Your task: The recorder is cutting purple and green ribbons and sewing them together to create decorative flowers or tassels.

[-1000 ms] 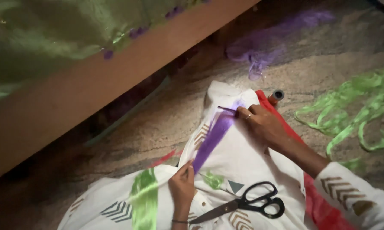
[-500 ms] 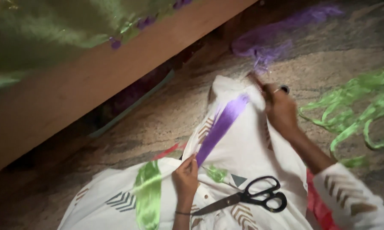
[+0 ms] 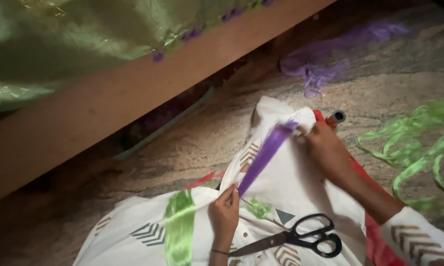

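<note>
Purple ribbon strip (image 3: 266, 153) is stretched taut and diagonal between both hands, lying over white cloth (image 3: 301, 187) draped on the person's lap. Left hand (image 3: 224, 214) is closed, fingers pinching the strip's lower end, near the cloth's front edge. Right hand (image 3: 325, 150) is closed on the upper end, just where the cloth bunches up; exact finger contact there is blurred, but the strip ends in that grip.

Black-handled scissors (image 3: 301, 237) lie on the cloth just right of the left wrist, blades closed, pointing lower-left, untouched by either hand. A green ribbon piece (image 3: 178, 226) lies flat on the cloth to the left of the left hand, and a small green scrap (image 3: 257, 207) sits between that hand and the scissors.

Small cylinder with a dark end (image 3: 336, 118), maybe a spool, sits on the floor just beyond the right hand. Loose green ribbons (image 3: 419, 143) are piled on the stone floor (image 3: 182, 152) at right, well apart from the hands. Purple ribbon heap (image 3: 325, 59) lies farther off, up top. Wooden bed frame (image 3: 133, 93) crosses upper left, with green fabric (image 3: 59, 39) on top of it
</note>
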